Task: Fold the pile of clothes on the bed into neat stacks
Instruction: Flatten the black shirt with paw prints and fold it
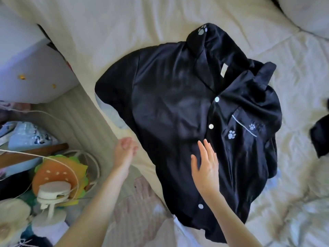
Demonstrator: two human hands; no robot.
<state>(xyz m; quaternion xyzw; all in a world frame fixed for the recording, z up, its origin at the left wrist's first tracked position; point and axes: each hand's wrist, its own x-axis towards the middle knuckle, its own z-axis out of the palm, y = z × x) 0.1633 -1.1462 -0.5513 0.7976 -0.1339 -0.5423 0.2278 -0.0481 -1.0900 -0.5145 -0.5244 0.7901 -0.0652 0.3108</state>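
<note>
Right hand (205, 166), fingers spread flat, presses on black shirt (178, 107) at 6 o'clock of it. Left hand (124, 150) w/ loose fingers holds nothing, beside shirt at 8 o'clock, on bed (124, 24).

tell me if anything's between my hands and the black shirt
Nothing visible. The right hand lies flat, fingers straight, directly on the front of the black shirt just below the buttons. The left hand hovers over bare bed sheet beside the shirt's left edge, with only open sheet between them.
</note>
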